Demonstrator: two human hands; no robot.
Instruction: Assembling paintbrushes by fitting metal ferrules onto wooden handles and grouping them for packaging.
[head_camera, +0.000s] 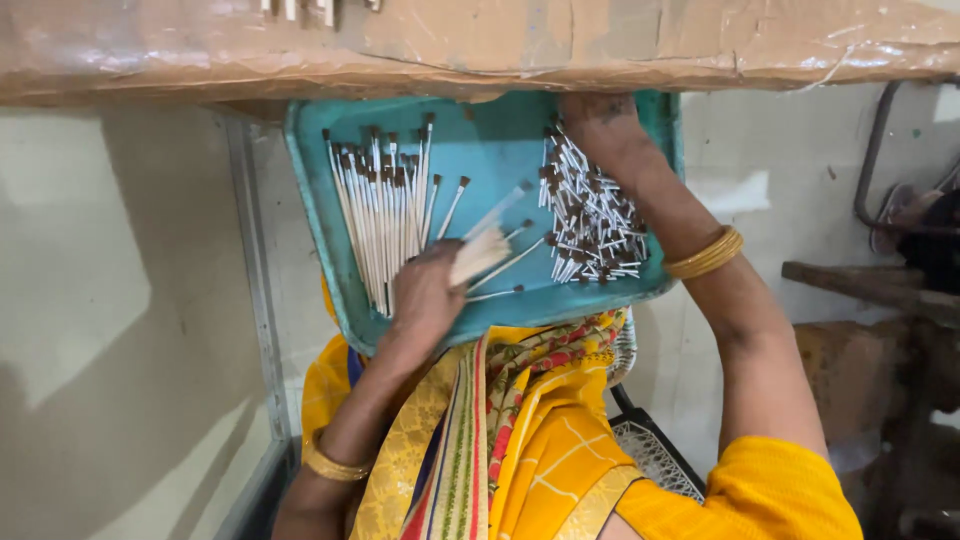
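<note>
Gripping a small bundle of thin white sticks, the left hand is closed around their lower ends, fingers curled tight, so that the sticks fan out up and to the right over the tray. It hovers at the near edge of a turquoise plastic tray that rests on the person's lap, above yellow patterned cloth.

Farther back, the right hand reaches to the far right part of the tray and rests on a loose heap of white sticks with dark brown tips. Its fingers are bent down into the pile; whether they pinch any stick cannot be told, since the fingertips are hidden under the table edge and among the sticks.

On the left half of the tray lies a neat row of brown-tipped sticks, set side by side, tips pointing away. A few single sticks lie loose in the middle between row and heap. Gold bangles circle the right wrist, and a cardboard-covered ledge overhangs the tray's far end.
</note>
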